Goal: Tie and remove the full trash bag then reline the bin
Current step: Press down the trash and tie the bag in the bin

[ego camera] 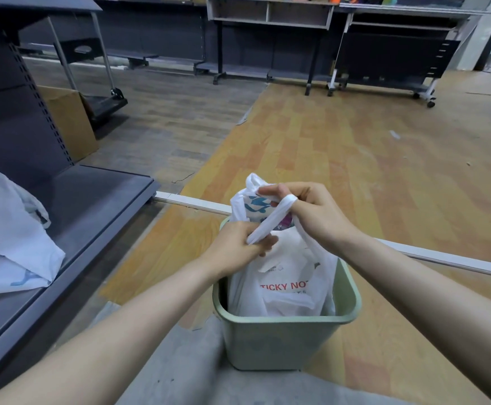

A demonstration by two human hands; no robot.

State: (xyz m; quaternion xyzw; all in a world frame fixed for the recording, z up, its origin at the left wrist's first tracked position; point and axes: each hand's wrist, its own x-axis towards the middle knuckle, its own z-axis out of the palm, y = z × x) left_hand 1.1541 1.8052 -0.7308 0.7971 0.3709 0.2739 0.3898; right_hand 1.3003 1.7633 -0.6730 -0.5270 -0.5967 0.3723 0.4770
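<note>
Pale green plastic bin (285, 337), rectangular with rounded rim, lower centre of frame, on the wood-pattern floor (384, 159). Inside it a full white thin-film trash bag (282, 287), red print partly readable "TICKY NO". Left hand (235, 249) pinches one twisted handle strip; right hand (311, 211) has that strip looped over a finger, fingers closed. Another crumpled white bag (10, 229) lies on the dark metal shelf (92, 194), left.
</note>
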